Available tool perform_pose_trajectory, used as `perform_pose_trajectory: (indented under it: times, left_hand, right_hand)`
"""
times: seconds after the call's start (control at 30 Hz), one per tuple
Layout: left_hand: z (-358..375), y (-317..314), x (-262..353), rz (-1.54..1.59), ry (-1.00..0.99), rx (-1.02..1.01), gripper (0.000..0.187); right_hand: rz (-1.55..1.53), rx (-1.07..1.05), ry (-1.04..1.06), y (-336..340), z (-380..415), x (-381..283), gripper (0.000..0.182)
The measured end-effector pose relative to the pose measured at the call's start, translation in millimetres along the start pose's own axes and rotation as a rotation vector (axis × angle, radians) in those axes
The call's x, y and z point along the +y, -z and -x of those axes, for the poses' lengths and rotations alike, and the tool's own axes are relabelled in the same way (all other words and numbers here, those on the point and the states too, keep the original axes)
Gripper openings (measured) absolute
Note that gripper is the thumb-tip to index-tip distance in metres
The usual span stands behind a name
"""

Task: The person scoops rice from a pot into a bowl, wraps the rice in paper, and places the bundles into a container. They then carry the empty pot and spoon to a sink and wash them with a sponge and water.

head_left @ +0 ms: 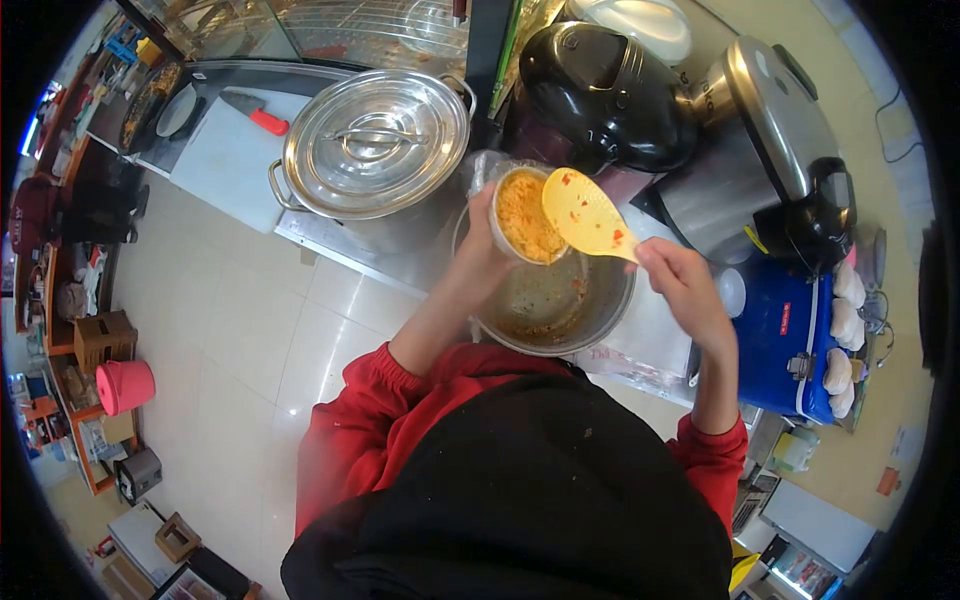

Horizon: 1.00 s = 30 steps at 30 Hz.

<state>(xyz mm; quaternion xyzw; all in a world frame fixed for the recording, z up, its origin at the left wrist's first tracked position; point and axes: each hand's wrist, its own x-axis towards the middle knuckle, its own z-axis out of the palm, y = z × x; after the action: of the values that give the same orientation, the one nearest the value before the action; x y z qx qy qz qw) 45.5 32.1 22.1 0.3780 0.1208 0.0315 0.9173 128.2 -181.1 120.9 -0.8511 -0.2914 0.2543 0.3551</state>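
A small white cup filled with orange-coloured rice [528,215] is held in my left hand [482,245], fingers wrapped round its side. My right hand [680,285] grips the handle of a yellow rice paddle [590,217], whose blade carries red bits and overlaps the cup's right rim. Under both hands stands a wide metal pot [610,300], with some liquid and scraps showing at its bottom. Clear plastic wrap [487,172] shows just behind the cup.
A lidded steel stockpot [375,145] stands left of the cup, beside a white cutting board [235,150] with a red-handled knife [262,118]. Behind are a black rice cooker [605,95] and a steel dispenser [735,140]. A blue cooler box [775,335] sits at right.
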Motion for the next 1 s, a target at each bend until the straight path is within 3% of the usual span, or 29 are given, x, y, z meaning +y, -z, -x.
perform_pose_trajectory:
  times: [0.17, 0.33, 0.43, 0.5, 0.57, 0.67, 0.8, 0.9, 0.93, 1.0]
  left_hand:
    - [5.5, -4.0, 9.4, 0.171, 0.138, -0.041, 0.069]
    - [9.3, -2.8, 9.9, -0.207, 0.064, -0.078, 0.063]
    - [7.9, 6.5, 9.0, -0.134, 0.058, -0.115, 0.061]
    - [8.6, 6.8, 9.9, -0.002, 0.103, -0.069, 0.06]
    - [9.0, 10.8, 4.2, -0.105, 0.011, -0.099, 0.061]
    - [3.2, 31.1, -17.8, -0.368, -0.149, -0.122, 0.062]
    - [6.8, 23.6, -17.7, -0.323, -0.137, -0.087, 0.062]
    - [15.6, 5.9, -2.0, -0.086, 0.011, -0.044, 0.063]
    - [18.8, 0.0, 4.3, 0.019, 0.093, -0.045, 0.064]
    - [18.8, 1.5, 6.6, -0.006, 0.076, -0.033, 0.065]
  right_hand:
    - [0.191, -0.01, 0.046, -30.3, -3.3, -11.8, 0.03]
    - [0.261, -0.028, 0.063, -38.6, -5.6, 4.5, 0.031]
    - [0.014, -0.209, 0.01, -4.6, -5.8, -6.9, 0.033]
    - [-0.049, -0.157, -0.027, -2.3, -7.2, -7.8, 0.036]
    - [0.017, -0.074, 0.056, -22.1, -13.6, 0.1, 0.037]
    - [0.181, -0.1, -0.02, -29.9, -15.8, -0.2, 0.037]
    - [0.097, -0.16, -0.059, -5.5, -12.3, -5.4, 0.036]
    - [0.231, -0.017, 0.088, -28.6, -8.6, -8.9, 0.035]
    - [0.213, -0.033, 0.075, -38.2, -11.2, -3.9, 0.034]
    - [0.231, -0.086, 0.005, -19.8, -5.8, -23.2, 0.034]
